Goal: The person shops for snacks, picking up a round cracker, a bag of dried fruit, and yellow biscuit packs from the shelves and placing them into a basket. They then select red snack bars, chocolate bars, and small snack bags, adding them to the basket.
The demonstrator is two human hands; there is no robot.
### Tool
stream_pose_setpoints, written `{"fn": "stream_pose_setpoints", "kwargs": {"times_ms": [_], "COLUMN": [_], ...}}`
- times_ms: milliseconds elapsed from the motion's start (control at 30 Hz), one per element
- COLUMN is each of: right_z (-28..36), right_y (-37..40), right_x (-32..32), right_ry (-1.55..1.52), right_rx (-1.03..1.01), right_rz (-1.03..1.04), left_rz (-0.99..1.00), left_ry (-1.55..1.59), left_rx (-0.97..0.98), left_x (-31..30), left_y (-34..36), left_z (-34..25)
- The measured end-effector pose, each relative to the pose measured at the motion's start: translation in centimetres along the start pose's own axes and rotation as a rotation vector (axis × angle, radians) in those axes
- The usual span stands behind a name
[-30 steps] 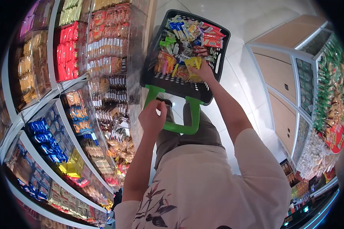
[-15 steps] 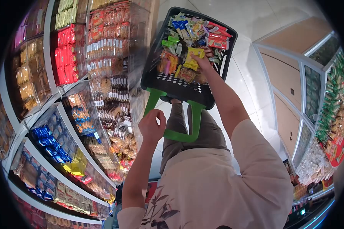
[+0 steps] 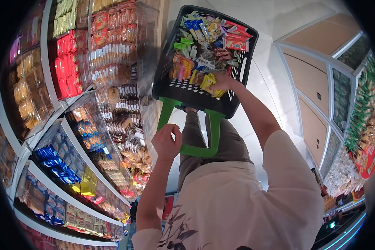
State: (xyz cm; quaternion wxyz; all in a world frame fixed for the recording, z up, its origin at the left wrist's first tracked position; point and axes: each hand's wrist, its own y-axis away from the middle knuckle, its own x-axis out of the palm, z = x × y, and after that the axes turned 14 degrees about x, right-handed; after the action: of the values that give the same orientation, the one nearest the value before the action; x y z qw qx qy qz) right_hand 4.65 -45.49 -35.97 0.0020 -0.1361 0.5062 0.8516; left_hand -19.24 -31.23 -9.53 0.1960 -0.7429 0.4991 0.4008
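Note:
A black shopping basket (image 3: 162, 79) full of packaged snacks is in front of me. My left hand (image 3: 167, 141) is closed round the left side of its green handle (image 3: 214, 133), covering that corner. Down inside the basket's near right part, my right hand (image 3: 224, 81) has its fingers closed on a yellow snack packet (image 3: 208, 80). Beside it lie an orange packet (image 3: 183, 68) and a dark packet with a white label (image 3: 205, 62). Blue-and-white packets (image 3: 196, 27) and red packets (image 3: 236, 42) fill the far part.
Shelves of clear bins with wrapped snacks line my left, including red packets (image 3: 66, 64) and blue ones (image 3: 56, 164). To the right stand light-brown cabinets (image 3: 306, 77) and a display of green packets (image 3: 360, 112). Pale floor tiles (image 3: 262, 96) run between.
My right hand has moved nearer to me within the basket, bringing the yellow packet from the middle to the near right. Packets under its former place now show. My left hand stays at the handle.

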Motion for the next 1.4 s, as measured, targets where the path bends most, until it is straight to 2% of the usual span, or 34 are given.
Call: {"fn": "stream_pose_setpoints", "kwargs": {"times_ms": [33, 67, 167, 200, 333, 433, 533, 633, 733, 833, 933, 1033, 1133, 1233, 1300, 1367, 1400], "right_z": [0.1, 0.2, 0.7, 0.9, 1.3, 1.5, 2.6, 2.6, 1.7, 1.2, -0.3, -1.4, -1.5, 0.1, 2.5, 5.8, 7.4], "right_y": [-0.2, -0.8, -1.8, -2.2, -5.2, -7.3, -7.4, -7.1, -6.2, -5.3, -3.8, -2.5, 0.1, 5.9, 10.9, 15.6, 17.8], "right_x": [-0.4, -0.6, -2.0, -2.4, -3.5, -2.1, -2.1, 0.1, 1.1, 1.5, 2.8, 3.6, 4.0, 5.9, 6.6, 8.1, 8.9], "right_ry": [-0.097, -0.168, -0.355, -0.312, -0.243, 0.165, 0.118, 0.084, 0.125, 0.085, -0.07, -0.061, -0.171, -0.377, -0.393, -0.611, -0.62], "right_rx": [0.019, 0.134, 0.156, 0.171, 0.073, 0.172, 0.271, 0.273, 0.264, 0.292, 0.161, 0.128, 0.091, 0.024, 0.003, -0.056, -0.111], "right_rz": [0.019, -0.036, -0.258, -0.329, -0.136, -0.458, -0.429, -0.549, -0.426, -0.393, -0.617, -0.688, -0.54, -0.55, -0.402, -0.359, -0.37], "left_rz": [0.002, 0.005, -0.019, -0.013, -0.01, -0.018, -0.03, -0.032, -0.031, -0.036, -0.047, -0.067, -0.092, -0.106, -0.118, -0.129, -0.123], "left_ry": [0.004, 0.009, 0.018, 0.016, 0.021, 0.02, 0.025, 0.03, 0.031, 0.038, 0.048, 0.047, 0.053, 0.027, 0.008, 0.005, -0.022], "left_rx": [-0.003, -0.008, -0.031, -0.032, -0.022, -0.021, -0.023, -0.016, -0.008, -0.007, 0.002, 0.022, 0.054, 0.08, 0.088, 0.101, 0.114], "left_x": [-0.1, -0.1, 0.0, 0.0, 0.1, 0.1, 0.0, 0.0, -0.1, -0.1, -0.1, 0.0, 0.0, 0.1, 0.2, 0.4, 0.6], "left_y": [0.0, 0.0, -0.3, -0.2, -0.1, -0.2, -0.2, -0.1, -0.1, 0.0, 0.1, 0.3, 0.4, 0.5, 0.7, 0.7, 0.8], "left_z": [-0.1, -0.1, -0.4, -0.4, -0.2, -0.3, -0.3, -0.3, -0.2, -0.2, -0.3, -0.3, -0.3, -0.3, -0.3, 0.0, 0.1]}}
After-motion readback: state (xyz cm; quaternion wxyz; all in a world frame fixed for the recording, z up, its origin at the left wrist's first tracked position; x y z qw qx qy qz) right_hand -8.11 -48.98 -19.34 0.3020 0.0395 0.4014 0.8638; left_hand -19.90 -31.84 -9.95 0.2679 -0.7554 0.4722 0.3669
